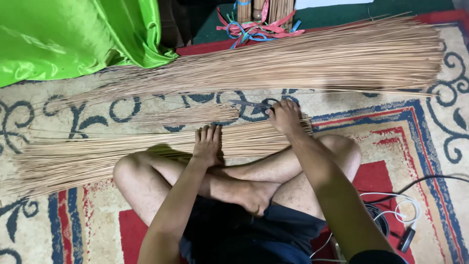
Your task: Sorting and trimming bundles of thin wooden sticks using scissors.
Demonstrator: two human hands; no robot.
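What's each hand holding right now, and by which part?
Right hand holds the scissors by the handles. Left hand grips nothing; it presses flat on the near stick bundle.

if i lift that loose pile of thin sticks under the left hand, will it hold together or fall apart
The near pile of sticks would probably scatter: no tie shows on it, and its left end fans out. Each stick looks thin and long, so likely light and bendy. The left hand pressing down suggests they slide or roll easily.
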